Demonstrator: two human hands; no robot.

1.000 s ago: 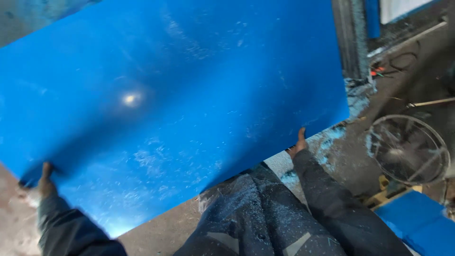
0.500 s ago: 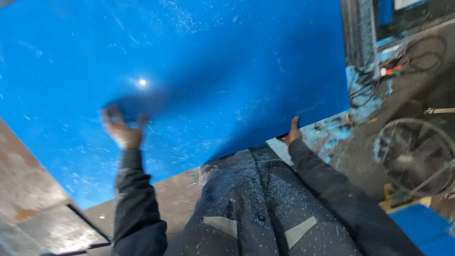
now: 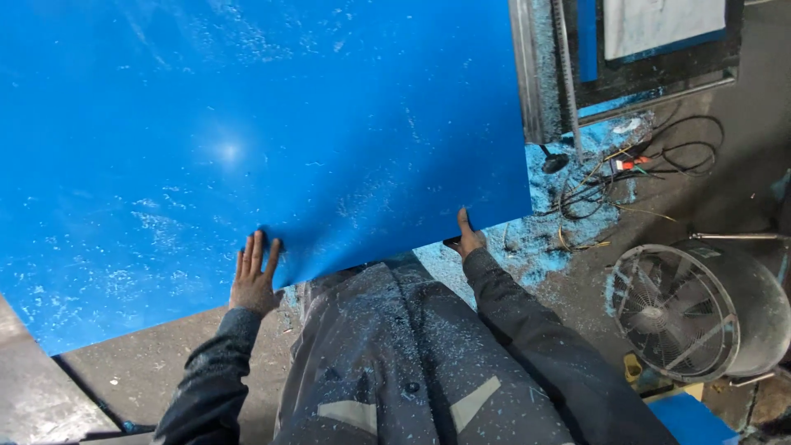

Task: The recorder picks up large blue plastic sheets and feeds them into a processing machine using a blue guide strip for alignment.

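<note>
A round caged fan (image 3: 688, 309) is lying on the dusty floor (image 3: 741, 165) at the right, and tangled wires (image 3: 626, 177) with a red clip are being seen strewn near it over blue dust. A grey metal frame (image 3: 535, 74) is standing above them, and a blue block (image 3: 692, 420) is showing at the bottom edge.

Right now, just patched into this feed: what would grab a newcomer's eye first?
The big glossy blue sheet fills the upper left, dusted with pale shavings and showing a bright glare spot. The left hand lies flat on its near edge, while the right hand grips the edge near its lower right corner. On the floor at the lower right sits a round caged fan, with a tangle of wires above it amid blue dust.
</note>
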